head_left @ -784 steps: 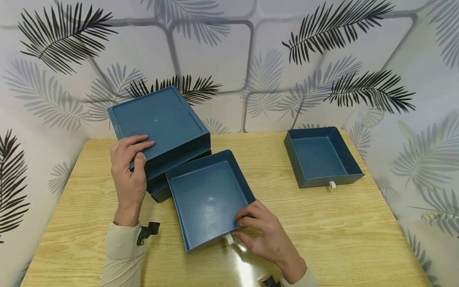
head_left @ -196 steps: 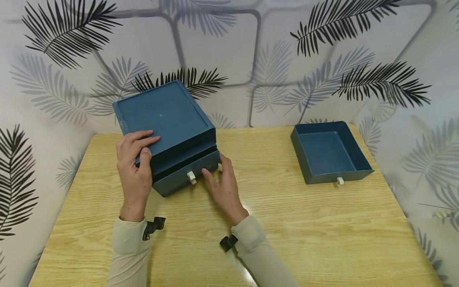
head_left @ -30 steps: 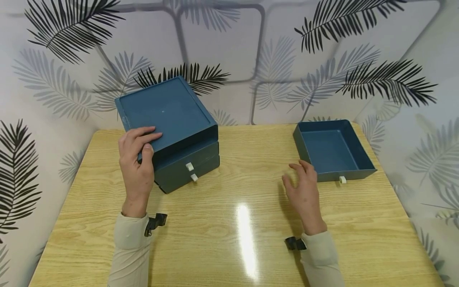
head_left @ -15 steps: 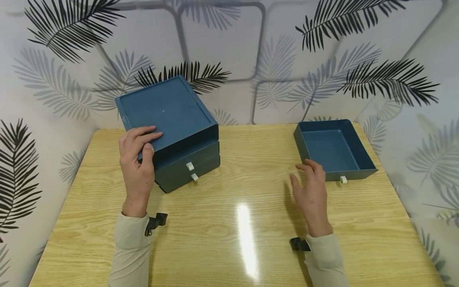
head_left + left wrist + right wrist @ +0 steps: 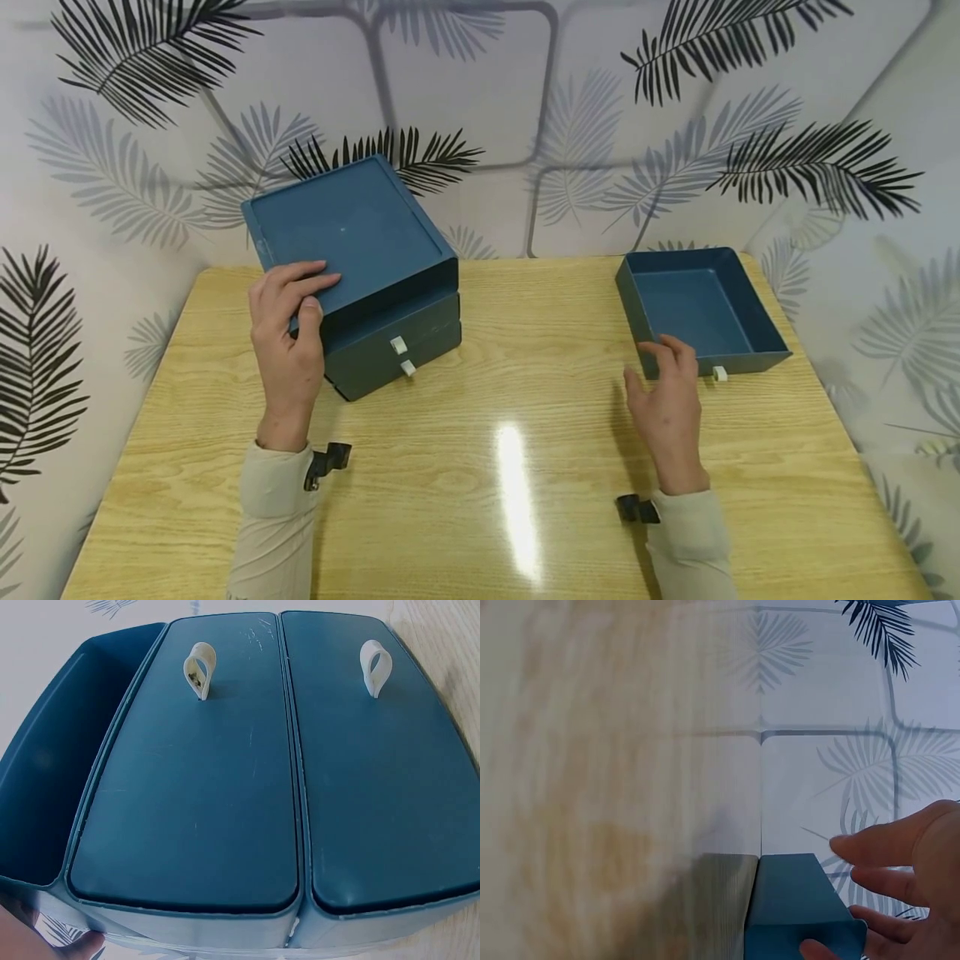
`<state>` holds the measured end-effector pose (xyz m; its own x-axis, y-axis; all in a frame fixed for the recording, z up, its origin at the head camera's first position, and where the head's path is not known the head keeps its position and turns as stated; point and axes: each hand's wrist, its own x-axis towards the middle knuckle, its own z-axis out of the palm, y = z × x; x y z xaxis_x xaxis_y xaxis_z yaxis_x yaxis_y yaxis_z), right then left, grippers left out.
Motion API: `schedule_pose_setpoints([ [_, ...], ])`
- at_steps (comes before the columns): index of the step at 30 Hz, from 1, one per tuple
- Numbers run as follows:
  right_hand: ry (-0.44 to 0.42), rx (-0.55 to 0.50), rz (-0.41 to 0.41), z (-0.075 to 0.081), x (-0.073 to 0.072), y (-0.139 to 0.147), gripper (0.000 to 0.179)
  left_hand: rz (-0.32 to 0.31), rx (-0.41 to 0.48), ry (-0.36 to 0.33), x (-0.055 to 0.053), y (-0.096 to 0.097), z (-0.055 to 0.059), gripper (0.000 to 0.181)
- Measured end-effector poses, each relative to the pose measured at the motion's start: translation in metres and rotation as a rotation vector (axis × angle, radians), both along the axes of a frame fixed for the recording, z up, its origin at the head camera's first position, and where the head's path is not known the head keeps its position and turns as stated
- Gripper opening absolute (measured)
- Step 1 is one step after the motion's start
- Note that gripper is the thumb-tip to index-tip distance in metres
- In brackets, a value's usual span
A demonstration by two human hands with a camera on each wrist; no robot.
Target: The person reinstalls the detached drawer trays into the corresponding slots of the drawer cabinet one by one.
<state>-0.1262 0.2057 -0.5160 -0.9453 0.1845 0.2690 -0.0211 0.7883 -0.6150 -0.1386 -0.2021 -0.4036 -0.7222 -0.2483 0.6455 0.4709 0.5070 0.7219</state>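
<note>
On the wood-grain table (image 5: 420, 500), the blue cabinet (image 5: 352, 221) stands at the left, its hollow upper bay (image 5: 67, 742) above two seated drawers (image 5: 195, 780), while the loose drawer (image 5: 697, 308), also blue, rests upright near the right rear corner. The left hand (image 5: 288, 354) is clamped on the cabinet's left front top corner; the right hand (image 5: 669, 408) has thumb and fingers apart at the loose drawer's left front corner, contact not determinable. White pull loops (image 5: 201, 649) project from the drawer fronts.
</note>
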Motion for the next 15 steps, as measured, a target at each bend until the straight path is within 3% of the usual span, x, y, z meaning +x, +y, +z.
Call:
schedule_pose_setpoints([
  [15, 0.031, 0.009, 0.071, -0.0036, -0.0029, 0.0035, 0.041, 0.000, -0.004, -0.010, -0.0001, 0.0011, 0.0016, 0.034],
])
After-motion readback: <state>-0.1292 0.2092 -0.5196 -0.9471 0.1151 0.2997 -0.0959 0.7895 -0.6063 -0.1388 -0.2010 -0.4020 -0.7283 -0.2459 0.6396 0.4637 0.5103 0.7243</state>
